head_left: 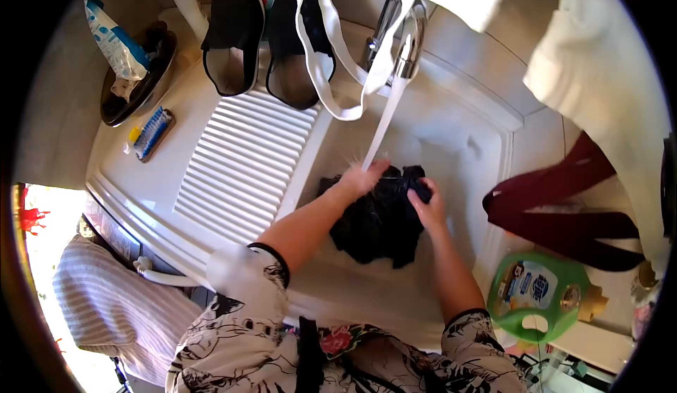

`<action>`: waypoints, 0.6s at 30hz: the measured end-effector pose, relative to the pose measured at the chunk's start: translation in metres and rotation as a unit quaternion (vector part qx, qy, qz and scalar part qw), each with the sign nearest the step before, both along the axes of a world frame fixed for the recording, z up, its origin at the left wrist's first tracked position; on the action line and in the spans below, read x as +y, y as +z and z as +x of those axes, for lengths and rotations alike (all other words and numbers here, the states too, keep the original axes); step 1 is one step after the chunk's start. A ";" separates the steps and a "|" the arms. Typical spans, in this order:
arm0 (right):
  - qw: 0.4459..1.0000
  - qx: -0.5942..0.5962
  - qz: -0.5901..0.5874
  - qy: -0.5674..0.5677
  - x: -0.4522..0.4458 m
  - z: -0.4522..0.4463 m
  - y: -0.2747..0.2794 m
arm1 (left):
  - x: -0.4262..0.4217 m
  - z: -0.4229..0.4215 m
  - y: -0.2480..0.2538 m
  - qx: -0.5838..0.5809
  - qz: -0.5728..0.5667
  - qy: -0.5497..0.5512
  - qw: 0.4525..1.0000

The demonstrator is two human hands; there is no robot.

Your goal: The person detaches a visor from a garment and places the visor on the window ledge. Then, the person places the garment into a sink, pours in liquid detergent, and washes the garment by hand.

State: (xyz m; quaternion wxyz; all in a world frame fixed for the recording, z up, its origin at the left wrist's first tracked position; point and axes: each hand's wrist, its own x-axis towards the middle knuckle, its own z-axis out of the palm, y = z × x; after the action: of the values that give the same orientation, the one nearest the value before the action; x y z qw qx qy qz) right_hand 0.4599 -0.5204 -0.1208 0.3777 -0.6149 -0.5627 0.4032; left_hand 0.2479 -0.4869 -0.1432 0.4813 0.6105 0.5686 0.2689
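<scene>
Looks like the crumpled black cloth (377, 227) sits low in the white ceramic sink (338, 280) so the running water (384, 121) reaches it. Right hand (431, 211), half-curled, grips a bunched edge, probably for control; left hand (361, 180) is under the stream, grip can't tell.

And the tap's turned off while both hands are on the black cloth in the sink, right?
Not quite: the tap is on. The head view shows water pouring from it down by the left hand. The rest is right: the left hand and the right hand are both on the black cloth in the sink.
</scene>
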 end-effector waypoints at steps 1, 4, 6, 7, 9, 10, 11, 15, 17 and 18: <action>0.995 -0.058 -0.022 0.080 -0.017 0.002 0.028 | -0.010 -0.003 0.018 0.084 0.067 -0.104 0.989; 0.911 -0.165 -0.165 0.341 -0.055 0.014 0.052 | -0.049 -0.008 0.087 0.275 -0.088 -0.329 0.899; 0.847 -0.193 -0.240 0.433 -0.064 0.014 0.035 | -0.080 -0.009 0.085 0.415 -0.163 -0.441 0.779; 0.892 -0.266 -0.081 0.356 -0.070 0.007 0.025 | -0.101 -0.012 0.056 0.431 0.007 -0.389 0.814; 0.902 -0.332 0.088 0.262 -0.074 -0.012 0.000 | -0.111 -0.018 0.033 0.435 0.183 -0.321 0.821; 0.893 -0.400 0.054 0.199 -0.084 -0.026 -0.017 | -0.107 -0.018 0.029 0.426 0.111 -0.330 0.835; 0.876 -0.463 0.019 0.134 -0.087 -0.034 -0.034 | -0.102 -0.018 0.022 0.415 0.038 -0.338 0.844; 0.898 -0.420 0.075 0.109 -0.062 -0.022 -0.092 | -0.088 -0.015 -0.042 0.407 0.116 -0.306 0.853; 0.890 -0.446 0.029 0.089 -0.026 -0.021 -0.099 | -0.050 -0.005 -0.037 0.413 0.077 -0.286 0.861; 0.888 -0.455 0.010 0.073 -0.004 -0.020 -0.093 | -0.034 0.001 -0.035 0.412 0.059 -0.272 0.867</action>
State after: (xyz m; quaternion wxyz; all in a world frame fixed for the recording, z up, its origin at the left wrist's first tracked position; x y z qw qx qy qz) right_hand 0.4398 -0.5247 -0.2136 0.0565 -0.6844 -0.7200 0.1001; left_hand 0.2484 -0.5213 -0.1780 0.2200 0.8237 0.5096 -0.1157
